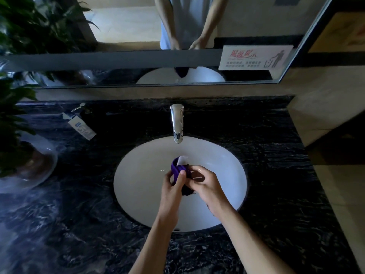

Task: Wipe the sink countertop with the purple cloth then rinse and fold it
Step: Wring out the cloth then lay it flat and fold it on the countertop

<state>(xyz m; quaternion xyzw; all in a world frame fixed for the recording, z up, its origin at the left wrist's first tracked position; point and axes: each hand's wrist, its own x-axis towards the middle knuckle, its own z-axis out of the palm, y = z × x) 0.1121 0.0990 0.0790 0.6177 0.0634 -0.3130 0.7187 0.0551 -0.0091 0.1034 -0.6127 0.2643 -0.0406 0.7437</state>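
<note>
The purple cloth (pixel 178 168) is bunched up with a white patch showing at its top, held over the middle of the white oval sink (pixel 142 167). My left hand (pixel 173 184) grips the cloth's left side with thumb and fingers curled round it. My right hand (pixel 205 184) clasps its right side, and a dark end of the cloth hangs down between my palms. The chrome faucet (pixel 177 123) stands just behind the cloth; I see no water running. Black marbled countertop (pixel 79 214) surrounds the sink.
A soap pump bottle (pixel 82 123) stands at the back left. A potted plant in a glass bowl (pixel 27 167) fills the left edge. The mirror (pixel 177 36) behind carries a small sign (pixel 254 57). A tiled wall (pixel 320 107) bounds the right.
</note>
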